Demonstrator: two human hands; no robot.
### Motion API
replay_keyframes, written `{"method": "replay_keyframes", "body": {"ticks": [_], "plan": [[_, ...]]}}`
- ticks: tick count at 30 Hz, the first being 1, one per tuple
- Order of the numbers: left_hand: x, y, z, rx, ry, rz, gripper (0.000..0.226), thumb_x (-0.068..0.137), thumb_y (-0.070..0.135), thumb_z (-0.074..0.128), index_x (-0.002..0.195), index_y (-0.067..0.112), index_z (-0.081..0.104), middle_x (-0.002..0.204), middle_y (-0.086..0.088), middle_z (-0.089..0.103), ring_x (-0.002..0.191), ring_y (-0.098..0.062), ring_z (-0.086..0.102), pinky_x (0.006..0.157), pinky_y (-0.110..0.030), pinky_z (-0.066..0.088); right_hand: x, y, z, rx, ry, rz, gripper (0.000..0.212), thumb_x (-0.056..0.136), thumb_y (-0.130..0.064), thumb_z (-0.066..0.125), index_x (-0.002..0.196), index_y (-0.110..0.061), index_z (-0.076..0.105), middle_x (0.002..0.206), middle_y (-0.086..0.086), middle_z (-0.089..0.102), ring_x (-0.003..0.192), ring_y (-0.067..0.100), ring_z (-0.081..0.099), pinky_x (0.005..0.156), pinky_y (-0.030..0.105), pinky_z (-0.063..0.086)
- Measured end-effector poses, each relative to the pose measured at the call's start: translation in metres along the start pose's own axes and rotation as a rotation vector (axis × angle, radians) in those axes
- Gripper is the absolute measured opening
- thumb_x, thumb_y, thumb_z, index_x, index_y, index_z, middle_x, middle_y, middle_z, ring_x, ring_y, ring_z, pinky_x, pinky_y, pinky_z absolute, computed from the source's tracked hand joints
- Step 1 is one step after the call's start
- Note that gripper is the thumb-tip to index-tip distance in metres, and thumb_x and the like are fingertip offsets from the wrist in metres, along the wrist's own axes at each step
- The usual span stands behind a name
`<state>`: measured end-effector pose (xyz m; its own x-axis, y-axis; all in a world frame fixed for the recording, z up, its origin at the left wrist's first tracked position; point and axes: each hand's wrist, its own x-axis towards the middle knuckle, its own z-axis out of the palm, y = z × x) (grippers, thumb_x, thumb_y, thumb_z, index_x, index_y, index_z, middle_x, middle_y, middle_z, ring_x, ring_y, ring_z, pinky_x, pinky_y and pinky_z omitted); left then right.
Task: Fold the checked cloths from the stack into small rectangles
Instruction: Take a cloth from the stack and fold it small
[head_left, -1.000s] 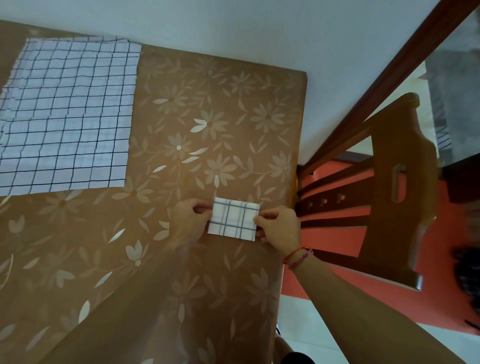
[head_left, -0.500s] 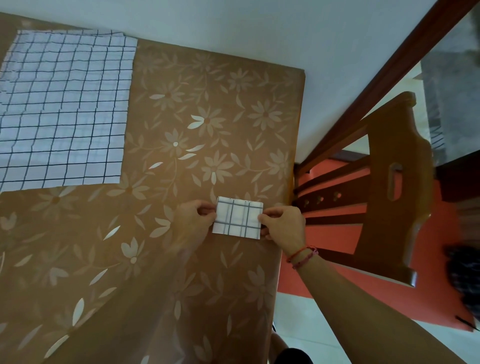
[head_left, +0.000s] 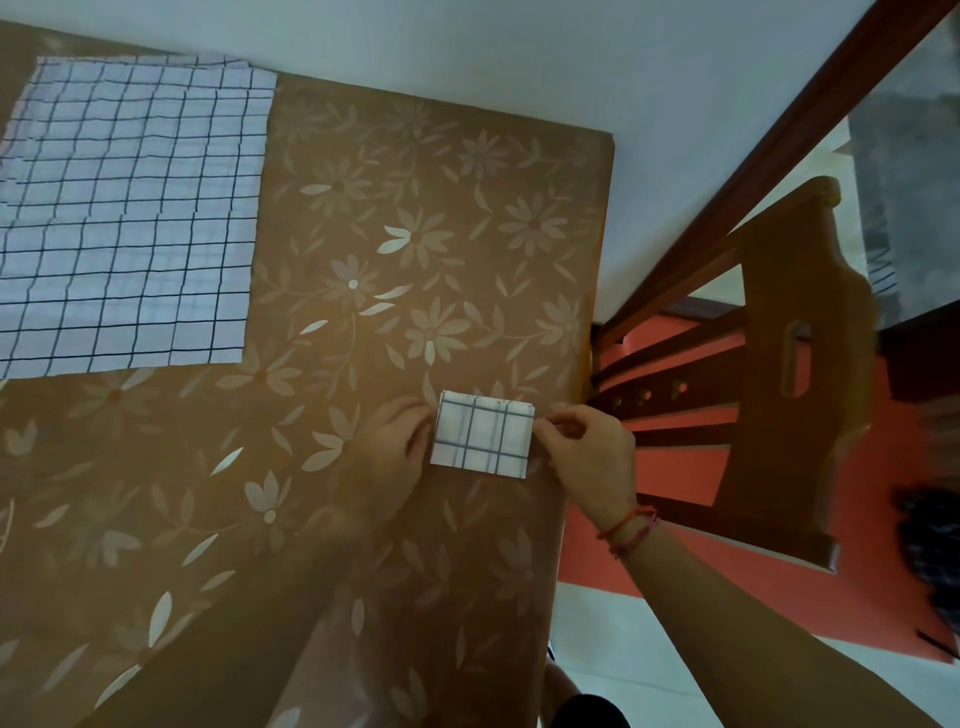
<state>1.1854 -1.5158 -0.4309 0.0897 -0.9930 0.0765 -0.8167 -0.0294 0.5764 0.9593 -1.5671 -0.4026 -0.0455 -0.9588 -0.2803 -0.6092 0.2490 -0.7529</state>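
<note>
A small folded checked cloth (head_left: 483, 440), white with grey lines, lies near the right edge of the brown flowered table (head_left: 395, 218). My left hand (head_left: 387, 451) pinches its left edge. At the opposite edge my right hand (head_left: 589, 457), with a red wrist band, pinches the cloth between thumb and fingers. A stack of spread-out checked cloths (head_left: 130, 223) lies flat at the table's far left, apart from both hands.
The table's right edge runs just right of the folded cloth. Beyond it stands a wooden chair (head_left: 779, 374) over a red floor. A white wall lies behind the table, and a dark wooden rail (head_left: 769, 156) runs diagonally at the upper right.
The folded cloth and both hands have stayed in about the same spot at the table's right edge. The view has shifted slightly.
</note>
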Motion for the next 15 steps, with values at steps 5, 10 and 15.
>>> {"method": "replay_keyframes", "body": {"ticks": [5,10,15], "plan": [[-0.004,0.0,0.007,0.18,-0.084,0.313,0.042,0.094,0.011,0.043,0.133,0.002,0.056,0.146,-0.012,0.047,0.136,-0.026,0.042,0.11,-0.038,0.036,-0.014,-0.021,0.033,-0.217,-0.042,-0.553,0.032,0.096,-0.02,0.053,0.125,-0.008,0.061,0.12,0.006,0.06,0.111,0.017,0.054,0.097,0.031,0.046],[-0.007,-0.008,0.017,0.282,-0.189,0.321,0.05,0.097,0.02,0.037,0.145,0.002,0.039,0.153,-0.012,0.035,0.144,-0.022,0.029,0.114,-0.043,0.03,-0.011,-0.009,0.08,-0.463,-0.194,-0.741,0.049,0.102,-0.012,0.033,0.149,0.002,0.028,0.159,0.018,0.023,0.15,0.026,0.016,0.12,0.044,0.022],[-0.01,-0.019,0.019,0.383,-0.241,0.314,0.053,0.1,0.022,0.027,0.15,0.005,0.027,0.158,-0.01,0.025,0.147,-0.02,0.021,0.117,-0.042,0.024,-0.002,0.009,0.094,-0.589,-0.258,-0.731,0.052,0.105,-0.021,0.02,0.152,0.001,0.02,0.161,0.019,0.014,0.151,0.027,0.009,0.119,0.046,0.023]]}}
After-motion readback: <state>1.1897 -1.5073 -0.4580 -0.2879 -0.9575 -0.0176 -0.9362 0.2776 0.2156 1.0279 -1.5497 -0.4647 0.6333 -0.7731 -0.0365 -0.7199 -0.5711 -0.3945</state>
